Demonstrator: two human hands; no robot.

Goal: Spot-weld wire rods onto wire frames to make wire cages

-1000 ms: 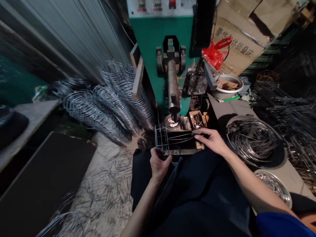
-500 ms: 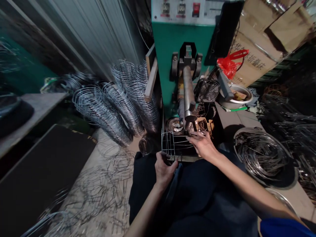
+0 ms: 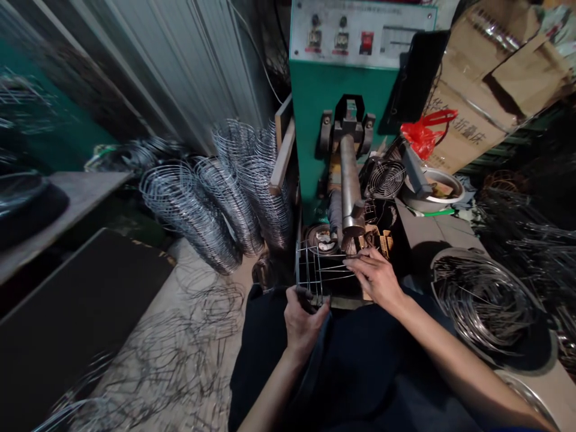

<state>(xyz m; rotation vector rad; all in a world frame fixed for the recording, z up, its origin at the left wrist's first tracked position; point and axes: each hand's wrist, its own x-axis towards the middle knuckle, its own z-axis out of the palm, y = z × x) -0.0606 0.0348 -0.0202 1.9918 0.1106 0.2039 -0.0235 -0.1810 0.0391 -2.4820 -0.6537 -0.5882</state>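
A small wire frame (image 3: 310,270) of thin crossed rods lies in front of the green machine (image 3: 310,90), below its metal cylinder (image 3: 351,186). My left hand (image 3: 303,318) is closed on the near edge of that frame. Over at the frame's right side, my right hand (image 3: 375,276) pinches the ends of the long wires, just below the cylinder's tip. Exactly where the wire ends meet the machine's lower part is hidden by my right fingers.
Tall stacks of wire rings (image 3: 189,216) stand left of the machine. Loose wire pieces (image 3: 180,342) cover the floor at the left. A round tub (image 3: 490,306) of wires, a metal bowl (image 3: 432,192) and a cardboard box (image 3: 481,102) are on the right.
The camera view has tilted up slightly, so everything sits lower and more of the machine's panel shows. Both hands keep their hold on the wire frame.
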